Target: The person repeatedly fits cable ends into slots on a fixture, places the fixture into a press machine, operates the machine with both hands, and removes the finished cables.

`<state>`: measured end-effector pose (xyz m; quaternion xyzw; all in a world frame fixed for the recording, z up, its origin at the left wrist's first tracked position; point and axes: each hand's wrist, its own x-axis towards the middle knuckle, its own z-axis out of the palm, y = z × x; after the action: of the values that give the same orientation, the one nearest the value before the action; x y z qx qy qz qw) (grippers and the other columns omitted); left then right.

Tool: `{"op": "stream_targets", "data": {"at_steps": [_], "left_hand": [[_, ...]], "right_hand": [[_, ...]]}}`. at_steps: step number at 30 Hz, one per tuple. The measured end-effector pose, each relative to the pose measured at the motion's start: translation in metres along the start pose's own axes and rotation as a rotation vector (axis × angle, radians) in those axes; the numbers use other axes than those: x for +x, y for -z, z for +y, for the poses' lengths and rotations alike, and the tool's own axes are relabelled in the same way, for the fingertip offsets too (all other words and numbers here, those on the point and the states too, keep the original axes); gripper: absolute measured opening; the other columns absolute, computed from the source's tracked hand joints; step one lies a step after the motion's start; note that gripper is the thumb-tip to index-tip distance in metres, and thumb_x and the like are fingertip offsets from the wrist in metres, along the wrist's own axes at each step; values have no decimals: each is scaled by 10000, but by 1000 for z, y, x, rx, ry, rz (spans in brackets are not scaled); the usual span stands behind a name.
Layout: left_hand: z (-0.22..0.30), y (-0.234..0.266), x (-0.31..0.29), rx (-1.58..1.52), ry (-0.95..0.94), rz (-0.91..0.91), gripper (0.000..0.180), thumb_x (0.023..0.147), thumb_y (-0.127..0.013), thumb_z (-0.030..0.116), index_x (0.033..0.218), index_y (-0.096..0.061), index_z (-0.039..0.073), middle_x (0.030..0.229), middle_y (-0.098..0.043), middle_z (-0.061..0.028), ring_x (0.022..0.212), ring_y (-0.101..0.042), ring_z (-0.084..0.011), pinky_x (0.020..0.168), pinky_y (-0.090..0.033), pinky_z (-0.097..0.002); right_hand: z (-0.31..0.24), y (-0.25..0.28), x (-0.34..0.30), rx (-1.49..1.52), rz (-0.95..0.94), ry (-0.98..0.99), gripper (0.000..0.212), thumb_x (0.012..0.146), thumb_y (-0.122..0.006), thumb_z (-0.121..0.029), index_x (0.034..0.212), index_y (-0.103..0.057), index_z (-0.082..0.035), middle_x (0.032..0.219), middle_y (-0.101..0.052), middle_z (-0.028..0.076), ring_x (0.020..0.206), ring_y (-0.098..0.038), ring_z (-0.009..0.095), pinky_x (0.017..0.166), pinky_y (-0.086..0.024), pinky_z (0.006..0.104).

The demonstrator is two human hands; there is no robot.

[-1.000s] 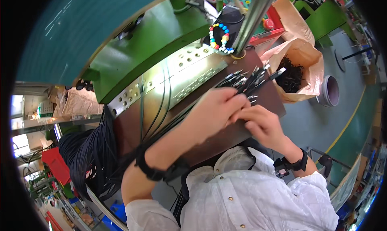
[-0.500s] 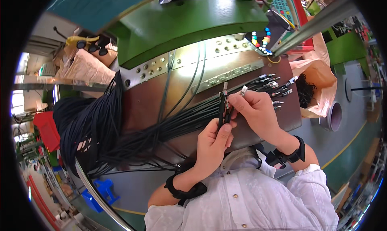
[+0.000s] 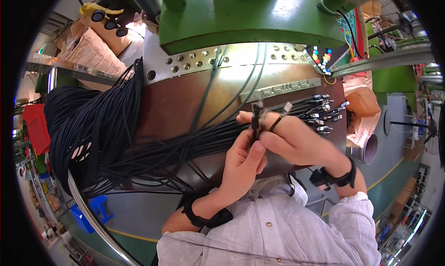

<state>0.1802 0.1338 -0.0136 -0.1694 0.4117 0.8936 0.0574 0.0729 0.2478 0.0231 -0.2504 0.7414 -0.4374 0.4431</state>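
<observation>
My left hand (image 3: 243, 164) is closed round several black cable ends (image 3: 255, 124), which stand upright from its fingers with their plugs at the top. Close against it, my right hand (image 3: 296, 141) is curled on a thin black cable with a silver USB plug (image 3: 288, 108) that sticks up past its knuckles. Its thumb and fingertips meet near the left hand, and motion blurs part of them. Beneath both hands a thick bundle of black cables (image 3: 199, 143) lies across the brown tabletop (image 3: 171, 101). Many plug ends (image 3: 320, 120) of that bundle fan out at the right.
A green machine (image 3: 241, 27) stands over a drilled metal plate (image 3: 155, 57). A metal bar mould (image 3: 281, 88) lies behind the bundle. Coiled black cables (image 3: 92, 122) hang over a rail at the left. Paper sacks (image 3: 366, 110) stand at the right, near a grey bin (image 3: 370, 149).
My right hand has turned over and come down and left against the left hand, its plug now standing above its knuckles. The whole view has shifted slightly.
</observation>
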Motion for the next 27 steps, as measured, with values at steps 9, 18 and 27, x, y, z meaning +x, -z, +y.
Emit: {"op": "stream_targets", "data": {"at_steps": [9,18,27], "left_hand": [[6,10,-2,-72,130,-5,312,991,-349,285,1039,-534,38,552,-409,10,454,-299,-48,424,-237,-203],[12,7,-9,90,254,-46,317,988,-353,283,1018,-534,25,604,-485,-3,503,-417,-50,470,-343,-187],[24,15,-12,-103,255,25,311,983,-356,258,1004,-527,-1,589,-470,-41,495,-392,-98,478,-343,-233]], "right_hand": [[53,39,10,-791,526,435,319,724,-685,-81,1013,-577,-3,951,-549,121,869,-536,285,774,-441,342],[36,17,25,-879,620,796,295,628,-666,23,899,-564,-36,911,-559,92,812,-553,270,671,-463,331],[31,2,24,-803,437,797,248,608,-631,26,832,-538,-26,868,-565,80,769,-563,246,639,-477,318]]}}
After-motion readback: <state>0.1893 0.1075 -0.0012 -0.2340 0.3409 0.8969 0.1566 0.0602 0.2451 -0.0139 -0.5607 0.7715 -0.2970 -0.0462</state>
